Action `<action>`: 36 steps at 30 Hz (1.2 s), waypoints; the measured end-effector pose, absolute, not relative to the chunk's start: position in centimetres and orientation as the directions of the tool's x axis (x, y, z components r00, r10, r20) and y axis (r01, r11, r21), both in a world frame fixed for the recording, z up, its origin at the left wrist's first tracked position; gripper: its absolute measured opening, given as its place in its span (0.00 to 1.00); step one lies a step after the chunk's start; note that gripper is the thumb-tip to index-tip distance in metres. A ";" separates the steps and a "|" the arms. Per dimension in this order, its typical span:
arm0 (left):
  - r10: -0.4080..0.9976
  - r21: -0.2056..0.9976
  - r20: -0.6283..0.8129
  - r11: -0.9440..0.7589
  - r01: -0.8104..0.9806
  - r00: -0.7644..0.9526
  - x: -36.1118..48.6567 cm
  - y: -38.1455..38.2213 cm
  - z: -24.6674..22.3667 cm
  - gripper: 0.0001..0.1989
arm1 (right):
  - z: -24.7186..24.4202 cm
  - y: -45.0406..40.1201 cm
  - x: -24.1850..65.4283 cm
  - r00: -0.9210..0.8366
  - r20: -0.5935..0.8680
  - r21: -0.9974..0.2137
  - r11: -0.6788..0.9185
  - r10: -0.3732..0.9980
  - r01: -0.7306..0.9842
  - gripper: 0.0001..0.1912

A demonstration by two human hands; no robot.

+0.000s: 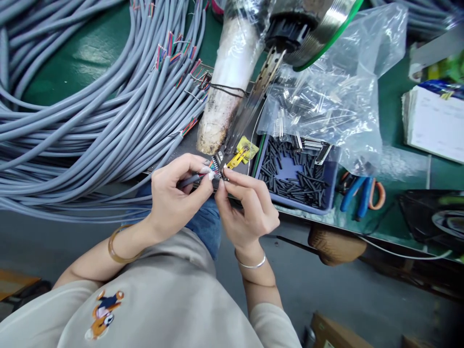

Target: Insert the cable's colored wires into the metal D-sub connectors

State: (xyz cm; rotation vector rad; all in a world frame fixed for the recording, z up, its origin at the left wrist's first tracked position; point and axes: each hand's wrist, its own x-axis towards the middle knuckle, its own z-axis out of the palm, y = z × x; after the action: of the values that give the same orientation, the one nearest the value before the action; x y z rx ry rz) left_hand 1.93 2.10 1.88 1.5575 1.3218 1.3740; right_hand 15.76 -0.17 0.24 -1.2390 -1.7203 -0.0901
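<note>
My left hand (177,188) is closed in a pinch on the stripped end of a grey cable (189,181), where thin coloured wires (213,166) come out. Close beside it, my right hand (248,200) pinches a small pin connector (221,176), mostly hidden by the fingertips. Just above the fingertips is a metal connector piece (219,156) with a row of pins. A soldering iron (253,94) on a mount slants down toward this spot. A yellow strip (236,158) lies right of its tip.
Many grey cables (108,125) with stripped ends cover the left. A wrapped white roll (232,72) stands beside the iron, below a solder spool (326,34). Right are a blue tray (290,198) of black tubes, a plastic bag (337,106) of connectors, blue-handled cutters (357,195) and a paper stack (435,121).
</note>
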 end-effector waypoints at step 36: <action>0.861 0.930 -0.312 0.363 -0.054 0.401 -2.1 0.5 1.5 0.11 | -1.9 -1.1 17.5 0.039 0.676 -0.582 0.502 0.736 0.639 0.12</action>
State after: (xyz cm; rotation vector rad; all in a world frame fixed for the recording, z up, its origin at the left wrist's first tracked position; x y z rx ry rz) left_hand -2.14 0.52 1.52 1.0254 0.9774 0.7287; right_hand 17.48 -1.09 -1.91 -1.1905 -1.6573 0.1105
